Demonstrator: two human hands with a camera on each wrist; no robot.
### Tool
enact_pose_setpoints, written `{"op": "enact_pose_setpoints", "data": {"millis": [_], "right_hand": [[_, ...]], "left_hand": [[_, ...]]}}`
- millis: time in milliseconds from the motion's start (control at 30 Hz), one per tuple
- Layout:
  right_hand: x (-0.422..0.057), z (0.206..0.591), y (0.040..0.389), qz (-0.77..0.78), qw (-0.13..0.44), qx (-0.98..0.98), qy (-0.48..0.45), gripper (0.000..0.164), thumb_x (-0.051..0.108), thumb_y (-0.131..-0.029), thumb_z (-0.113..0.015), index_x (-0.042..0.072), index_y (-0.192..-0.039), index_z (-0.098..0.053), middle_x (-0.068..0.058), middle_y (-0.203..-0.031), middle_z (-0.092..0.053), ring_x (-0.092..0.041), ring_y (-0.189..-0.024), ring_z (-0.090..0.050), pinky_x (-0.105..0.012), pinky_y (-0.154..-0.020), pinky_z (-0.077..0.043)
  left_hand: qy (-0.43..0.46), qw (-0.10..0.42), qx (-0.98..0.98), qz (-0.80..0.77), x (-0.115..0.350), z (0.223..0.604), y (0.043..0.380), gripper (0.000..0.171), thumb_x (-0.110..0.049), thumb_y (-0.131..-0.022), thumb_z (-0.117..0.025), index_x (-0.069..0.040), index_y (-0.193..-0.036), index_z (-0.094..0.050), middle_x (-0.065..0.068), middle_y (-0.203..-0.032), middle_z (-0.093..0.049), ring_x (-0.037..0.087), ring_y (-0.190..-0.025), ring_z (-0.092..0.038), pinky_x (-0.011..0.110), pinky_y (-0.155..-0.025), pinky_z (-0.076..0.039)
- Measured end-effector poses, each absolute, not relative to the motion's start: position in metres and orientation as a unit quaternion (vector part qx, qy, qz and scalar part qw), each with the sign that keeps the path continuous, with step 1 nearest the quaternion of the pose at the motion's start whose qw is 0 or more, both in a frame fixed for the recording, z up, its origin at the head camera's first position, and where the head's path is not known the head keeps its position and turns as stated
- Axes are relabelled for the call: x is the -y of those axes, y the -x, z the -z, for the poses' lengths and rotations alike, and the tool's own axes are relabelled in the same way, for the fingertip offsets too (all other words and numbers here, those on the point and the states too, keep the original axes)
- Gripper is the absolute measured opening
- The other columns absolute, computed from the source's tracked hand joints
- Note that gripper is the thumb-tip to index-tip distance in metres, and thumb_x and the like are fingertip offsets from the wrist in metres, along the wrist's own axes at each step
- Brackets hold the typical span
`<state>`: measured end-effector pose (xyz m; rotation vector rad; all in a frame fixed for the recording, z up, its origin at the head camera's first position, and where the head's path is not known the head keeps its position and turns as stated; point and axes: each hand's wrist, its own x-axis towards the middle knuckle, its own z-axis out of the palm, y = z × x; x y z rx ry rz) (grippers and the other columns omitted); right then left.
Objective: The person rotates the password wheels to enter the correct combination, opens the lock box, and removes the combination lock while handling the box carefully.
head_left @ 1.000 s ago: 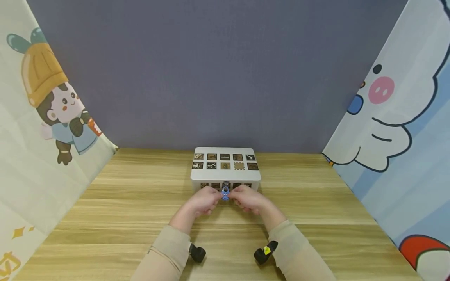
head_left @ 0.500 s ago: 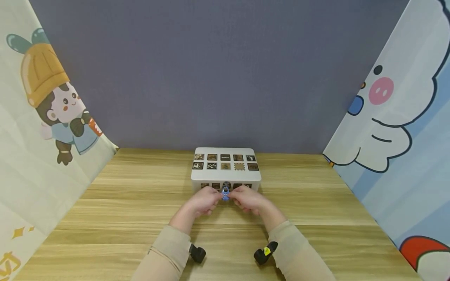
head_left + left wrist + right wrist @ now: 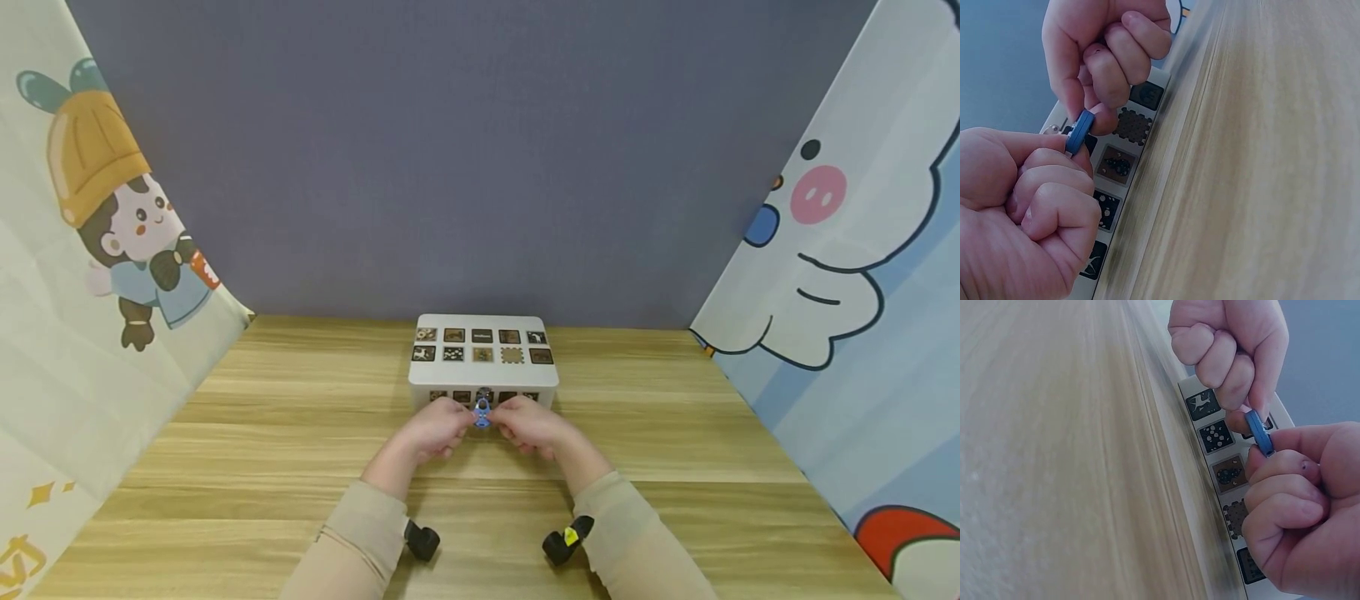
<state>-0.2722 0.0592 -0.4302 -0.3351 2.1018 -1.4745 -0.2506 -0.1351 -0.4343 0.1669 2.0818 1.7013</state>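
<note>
A small blue padlock is at the middle of the front face of a white box, just below a shiny metal clasp. My left hand pinches one side of the padlock between thumb and forefinger, its other fingers curled in. From the opposite side my right hand pinches it the same way. In the left wrist view the padlock shows its thin blue edge between both sets of fingertips. Whether its shackle passes through the clasp is too small to tell. The box lid is down.
Square dark and tan picture tiles cover the box's lid and front. The box stands on a wood-grain table near a grey back wall. Cartoon-printed cloths hang at the left and right. Each sleeve cuff carries a black strapped device.
Both hands keep their pinch on the padlock at the same spot. The whole head view has shifted very slightly; the box has not visibly moved on the table.
</note>
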Motion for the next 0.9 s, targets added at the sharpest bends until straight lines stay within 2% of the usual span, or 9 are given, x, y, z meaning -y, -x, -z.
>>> {"op": "enact_pose_setpoints", "data": {"millis": [167,467,767,900], "right_hand": [[-0.060,0.430,0.272,0.548,0.274,-0.781,0.122,0.030,0.024,-0.095,-0.052,-0.002,-0.080,-0.051,0.003,-0.052,-0.035,-0.008,-0.040,-0.024,-0.024,-0.037,-0.020],[-0.066,0.426,0.271,0.559,0.268,-0.777,0.108,0.034,0.024,-0.095,-0.051,-0.009,-0.100,-0.058,0.004,-0.052,-0.036,-0.008,-0.040,-0.024,-0.024,-0.038,-0.020],[-0.074,0.421,0.274,0.532,0.249,-0.801,0.118,0.028,0.027,-0.092,-0.057,0.003,-0.102,-0.067,0.004,-0.053,-0.038,-0.008,-0.040,-0.025,-0.022,-0.036,-0.023],[-0.076,0.416,0.272,0.520,0.244,-0.808,0.132,0.028,0.027,-0.092,-0.057,0.003,-0.105,-0.067,0.004,-0.052,-0.037,-0.008,-0.040,-0.024,-0.021,-0.035,-0.023]], "left_hand": [[-0.062,0.221,-0.753,-0.616,0.136,0.435,0.251,0.031,-0.019,-0.095,-0.050,0.010,-0.098,-0.058,-0.005,-0.053,-0.036,0.008,-0.040,-0.028,0.020,-0.037,-0.026],[-0.067,0.222,-0.754,-0.615,0.137,0.436,0.252,0.030,-0.019,-0.095,-0.050,0.008,-0.101,-0.060,-0.006,-0.054,-0.036,0.007,-0.040,-0.029,0.020,-0.036,-0.026],[-0.070,0.223,-0.754,-0.614,0.137,0.434,0.251,0.030,-0.019,-0.096,-0.050,0.008,-0.103,-0.061,-0.006,-0.054,-0.036,0.007,-0.040,-0.028,0.020,-0.036,-0.026],[-0.071,0.220,-0.755,-0.613,0.137,0.434,0.250,0.030,-0.019,-0.096,-0.050,0.008,-0.103,-0.061,-0.006,-0.053,-0.035,0.007,-0.040,-0.028,0.020,-0.036,-0.026]]}}
